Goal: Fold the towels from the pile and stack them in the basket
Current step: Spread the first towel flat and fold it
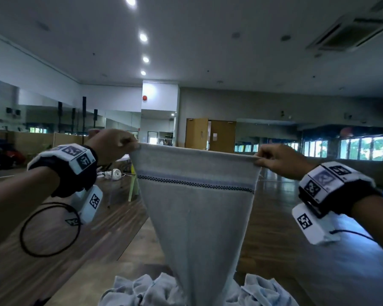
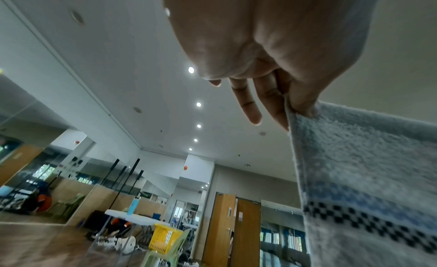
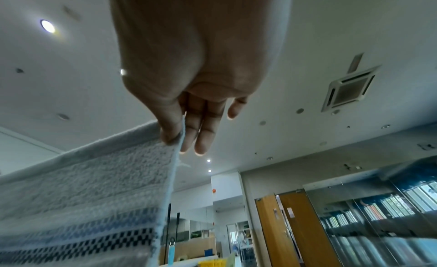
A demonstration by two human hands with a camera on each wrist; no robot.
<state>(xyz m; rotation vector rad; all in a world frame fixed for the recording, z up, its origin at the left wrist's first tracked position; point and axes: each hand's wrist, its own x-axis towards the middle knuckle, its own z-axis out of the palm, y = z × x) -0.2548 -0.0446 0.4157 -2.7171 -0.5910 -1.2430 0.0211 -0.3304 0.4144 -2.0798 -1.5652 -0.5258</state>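
A pale grey towel (image 1: 199,206) with a blue band and a black checkered stripe hangs stretched in the air in front of me. My left hand (image 1: 128,142) pinches its top left corner between thumb and forefinger. My right hand (image 1: 260,161) pinches the top right corner the same way. The wrist views show each thumb pressed on the towel (image 2: 354,168) (image 3: 82,192) while the other fingers (image 2: 253,112) (image 3: 203,138) stretch out straight. Its lower end falls onto the pile of crumpled towels (image 1: 155,288) on the table. A yellow basket (image 2: 165,238) stands on a chair far off.
The wooden table (image 1: 142,246) lies below the towel, with wood floor to the left. A light green chair (image 1: 134,184) and a white table (image 2: 139,217) with a blue bottle stand farther back. Wooden doors (image 1: 210,135) and mirrored walls close the room.
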